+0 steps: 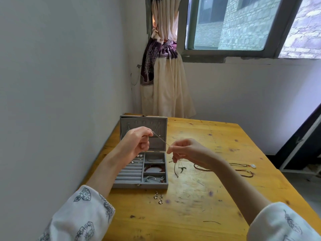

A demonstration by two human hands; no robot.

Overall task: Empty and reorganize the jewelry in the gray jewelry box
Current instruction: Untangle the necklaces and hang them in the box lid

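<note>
- white walls [60, 66] left and back of frame
- window [243, 25] upper right, brick wall outside, daylight
- cream and purple curtain [163, 70] tied, top centre
- yellow wooden table [217, 197] lower centre

Left hand [139, 141], right hand [184, 150] raised, fingertips pinched (forearms bare).

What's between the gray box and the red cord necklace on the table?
Head view: a dark cord necklace dangling from the right hand, between jewelry box and red cord necklace.
</note>
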